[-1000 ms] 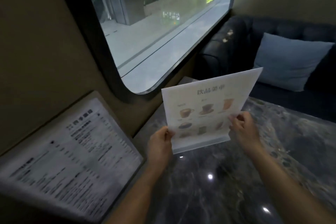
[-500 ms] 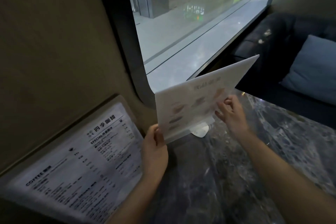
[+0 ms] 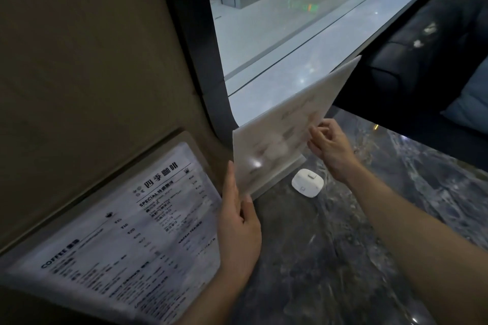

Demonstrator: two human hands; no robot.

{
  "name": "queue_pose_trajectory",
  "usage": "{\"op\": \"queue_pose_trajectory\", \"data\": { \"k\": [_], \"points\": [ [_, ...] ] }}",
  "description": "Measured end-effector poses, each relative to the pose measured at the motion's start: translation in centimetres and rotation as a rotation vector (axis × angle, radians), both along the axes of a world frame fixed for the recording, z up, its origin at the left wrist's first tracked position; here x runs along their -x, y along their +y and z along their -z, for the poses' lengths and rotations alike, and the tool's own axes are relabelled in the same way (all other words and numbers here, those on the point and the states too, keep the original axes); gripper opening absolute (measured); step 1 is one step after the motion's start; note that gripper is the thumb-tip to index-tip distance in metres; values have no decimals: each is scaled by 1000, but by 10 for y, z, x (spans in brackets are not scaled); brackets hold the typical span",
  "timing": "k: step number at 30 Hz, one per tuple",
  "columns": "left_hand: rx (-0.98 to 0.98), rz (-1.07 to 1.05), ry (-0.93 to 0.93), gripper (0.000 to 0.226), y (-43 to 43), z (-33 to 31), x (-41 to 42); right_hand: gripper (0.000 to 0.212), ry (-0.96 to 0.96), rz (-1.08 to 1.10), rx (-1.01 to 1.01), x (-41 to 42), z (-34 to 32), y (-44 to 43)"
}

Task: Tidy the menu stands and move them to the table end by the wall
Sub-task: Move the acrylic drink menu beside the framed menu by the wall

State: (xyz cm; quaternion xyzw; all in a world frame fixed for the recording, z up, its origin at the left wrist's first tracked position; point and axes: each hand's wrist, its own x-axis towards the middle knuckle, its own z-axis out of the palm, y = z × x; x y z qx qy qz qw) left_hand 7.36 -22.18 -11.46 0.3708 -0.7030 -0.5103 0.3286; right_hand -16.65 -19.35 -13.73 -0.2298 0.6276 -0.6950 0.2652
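A white drinks menu stand [image 3: 285,134] stands with its clear base on the dark marble table [image 3: 369,232], close under the window and turned edge-on toward the wall. My left hand [image 3: 237,221] grips its near lower corner. My right hand [image 3: 330,146] pinches its right edge with thumb and fingers. A second, larger menu stand [image 3: 126,227] with black print on a white sheet leans against the tan wall at the left, just beside my left wrist.
A small white square device [image 3: 307,182] lies on the table right of the stand's base. The window [image 3: 290,21] and its dark frame rise behind. A dark sofa [image 3: 422,42] with a blue cushion [image 3: 472,103] sits across the table.
Both hands have carried the drinks menu stand left toward the wall and turned it from facing me to nearly edge-on. The white device, hidden before, now shows beside its base.
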Motion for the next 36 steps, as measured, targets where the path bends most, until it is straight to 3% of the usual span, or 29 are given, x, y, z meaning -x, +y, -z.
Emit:
{"op": "queue_pose_trajectory", "data": {
  "k": [8,12,21,24,27,36],
  "points": [
    [18,19,10,82,10,6,-2,10,-33,-78,3,2,6,-12],
    [149,27,11,81,13,-3,-4,19,-17,-97,-18,0,3,-15],
    [642,-319,61,42,-19,-68,-10,32,27,-104,-147,-3,0,-18],
    [793,-392,-73,33,-40,-93,-10,32,45,-119,-197,-5,0,-18],
    [857,-380,-236,29,-52,-107,-5,31,48,-126,-216,-6,0,-17],
    [955,-374,-159,5,-55,-109,-2,37,52,-163,-215,-10,1,-15]
  ]
}}
